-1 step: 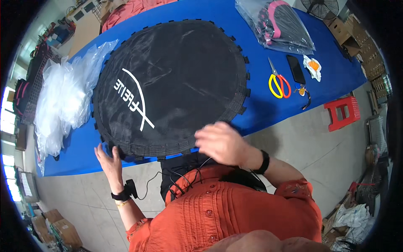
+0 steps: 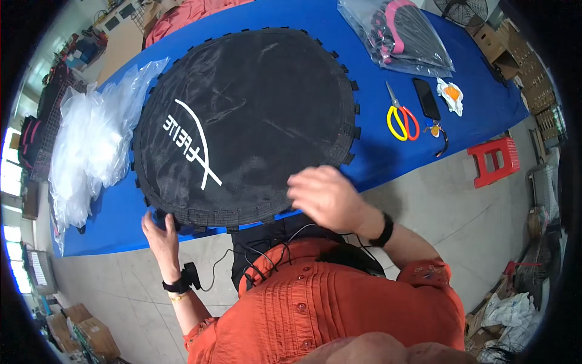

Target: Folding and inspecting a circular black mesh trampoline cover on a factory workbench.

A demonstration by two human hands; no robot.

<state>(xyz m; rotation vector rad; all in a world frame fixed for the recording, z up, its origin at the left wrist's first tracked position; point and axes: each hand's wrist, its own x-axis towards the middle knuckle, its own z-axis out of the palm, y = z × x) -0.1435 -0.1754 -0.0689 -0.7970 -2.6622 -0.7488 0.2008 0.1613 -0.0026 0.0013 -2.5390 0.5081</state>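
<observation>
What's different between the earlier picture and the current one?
The right hand has shifted slightly forward, away from the body, near the closer edge of the round black mat. The left hand has moved slightly right and back, by the mat's rim. No grasp or release is evident. The mat, scissors and phone stayed put.

My count from here: left hand (image 2: pixel 162 238) 1, right hand (image 2: pixel 327 197) 1; black wristbands (image 2: pixel 383 230) 2; round black mat (image 2: pixel 273 109) 1, rim tabs (image 2: pixel 357 109) many, some hidden, no firm number; blue table (image 2: pixel 479 121) 1; scissors (image 2: pixel 396 104) 1 pair; phone (image 2: pixel 427 100) 1; crumpled white wrapper (image 2: pixel 450 103) 1; filled clear bag (image 2: pixel 418 54) 1; clear plastic heap (image 2: pixel 91 145) 1, pieces uncountable; red stool (image 2: pixel 508 159) 1; fan (image 2: pixel 464 11) 1.
</observation>
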